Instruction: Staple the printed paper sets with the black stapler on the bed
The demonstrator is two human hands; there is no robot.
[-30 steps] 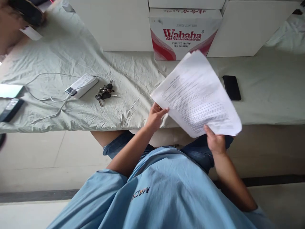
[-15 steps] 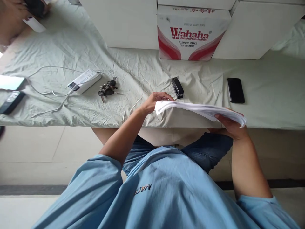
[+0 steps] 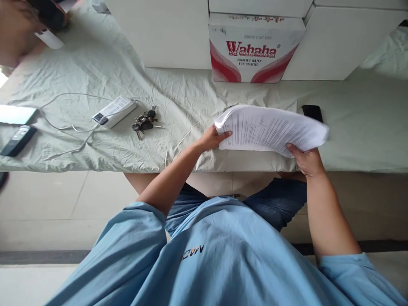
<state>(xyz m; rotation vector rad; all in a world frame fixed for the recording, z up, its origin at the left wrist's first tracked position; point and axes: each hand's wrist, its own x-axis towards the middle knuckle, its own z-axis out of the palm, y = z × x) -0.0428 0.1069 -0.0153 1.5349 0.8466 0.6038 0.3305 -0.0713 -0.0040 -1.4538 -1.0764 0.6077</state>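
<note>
A stack of printed paper sheets (image 3: 264,129) is held up between my two hands above the front edge of the cloth-covered table. My left hand (image 3: 213,138) grips its left end, thumb on the printed face and fingers behind. At the lower right edge, my right hand (image 3: 306,159) pinches the stack with its thumb in front; the other fingers are mostly hidden behind. The sheets bow slightly and their right end is blurred. Behind them the stapler is almost wholly covered. A black phone (image 3: 313,112) shows partly past the upper right of the paper.
A Wahaha water carton (image 3: 255,53) stands at the back. On the left of the cloth (image 3: 178,97) lie a bunch of keys (image 3: 145,121), a white box-shaped device (image 3: 114,111) with a cable, and a dark handset-like object (image 3: 19,140). Another person's hand (image 3: 15,32) is at upper left.
The stack, seen nearly edge-on before, has been raised and tilted so its printed face shows. It now covers the stapler and part of the phone. My left thumb has come onto the front.
</note>
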